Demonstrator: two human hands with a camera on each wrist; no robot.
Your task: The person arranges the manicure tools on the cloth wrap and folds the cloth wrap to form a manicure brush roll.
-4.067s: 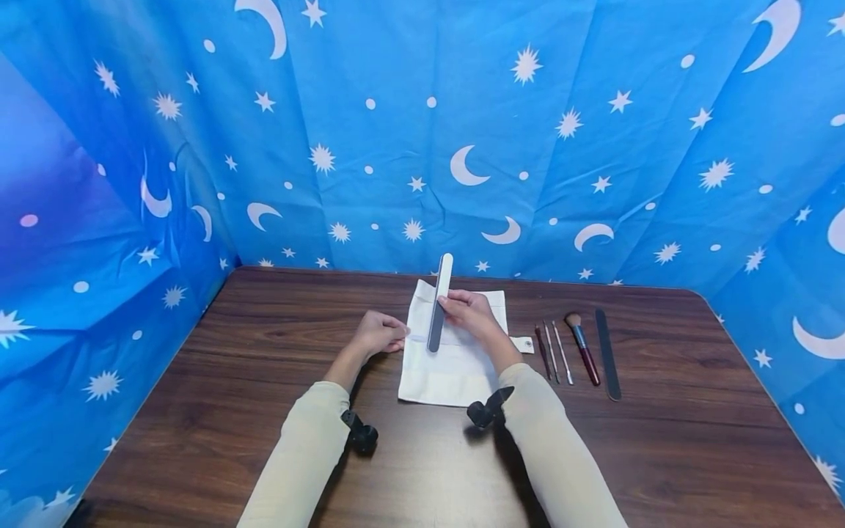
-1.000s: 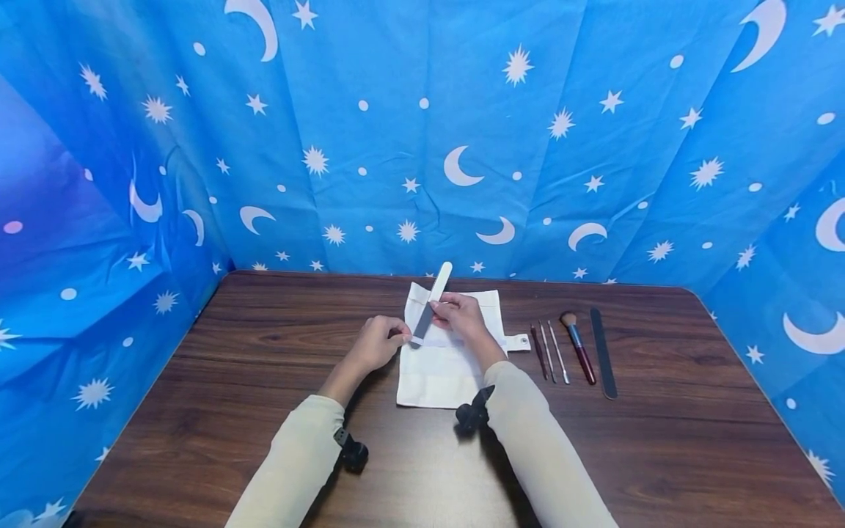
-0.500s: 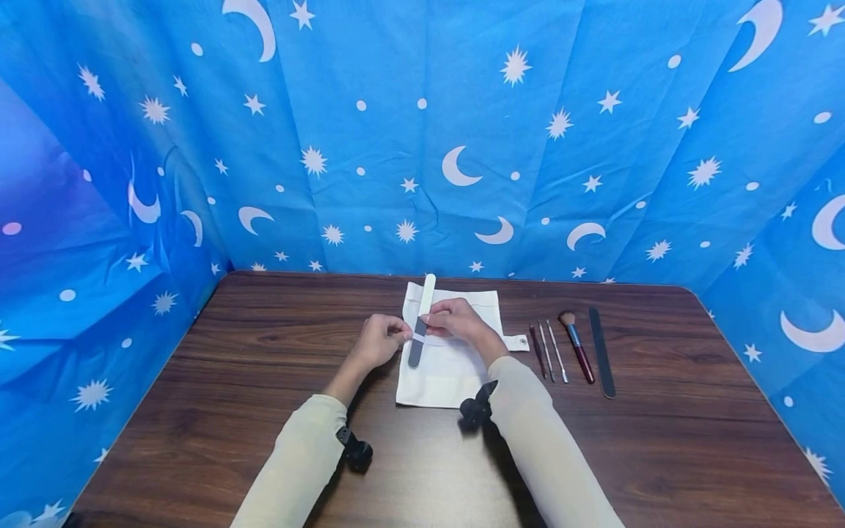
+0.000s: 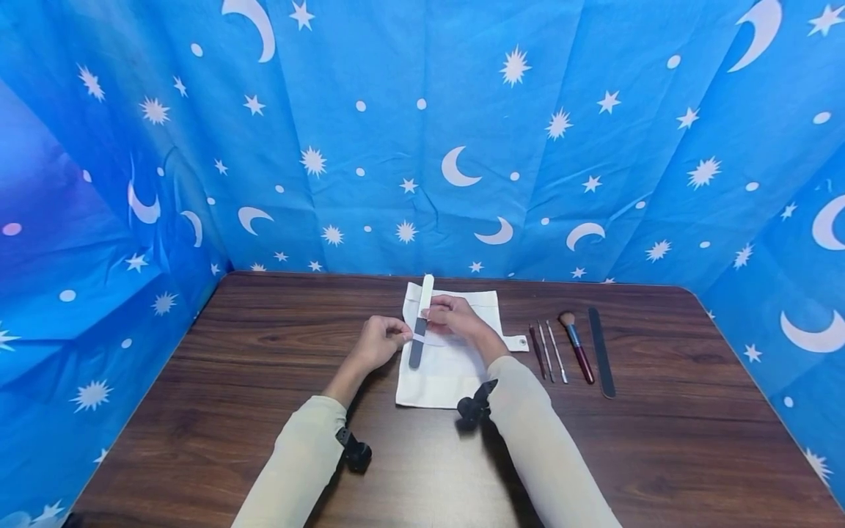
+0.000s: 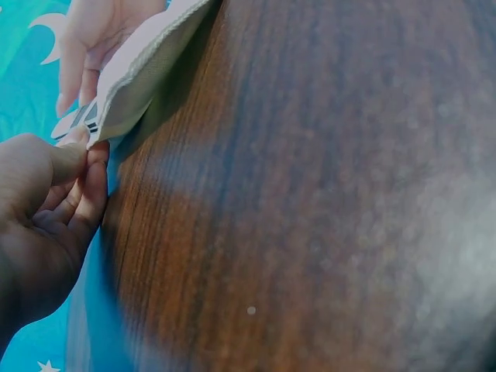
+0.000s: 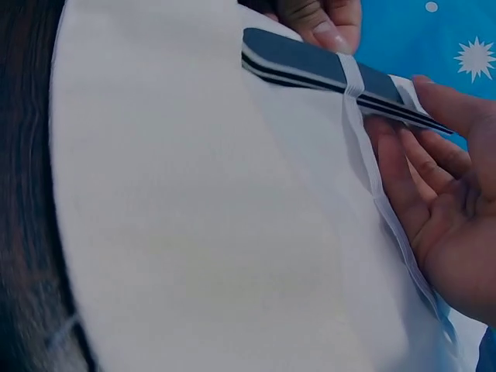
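Observation:
A white cloth tool roll (image 4: pixel 442 378) lies spread on the wooden table. Along its left side sits a thick grey-and-white nail file (image 4: pixel 416 355), passing under a white elastic band (image 6: pixel 353 74) sewn across the cloth. My right hand (image 4: pixel 457 320) holds the file between thumb and fingers around its middle, as the right wrist view also shows. At the cloth's left edge, my left hand (image 4: pixel 380 343) pinches the cloth beside the band. In the left wrist view, the thumb and fingertips of that left hand (image 5: pixel 50 209) meet at the cloth's edge (image 5: pixel 139 85).
Right of the cloth's snap tab (image 4: pixel 517 343) lies a row of tools: a thin dark-brown tool (image 4: pixel 538 352), two slim metal tools (image 4: pixel 557 352), a makeup brush (image 4: pixel 578 348) and a dark nail file (image 4: pixel 602 353). A blue star-and-moon curtain (image 4: pixel 422 147) hangs behind the table.
The grey-and-white nail file was held above the cloth, then its lower end reached the elastic band. It has since slid down through the band and straightened. My left hand moved onto the band's edge.

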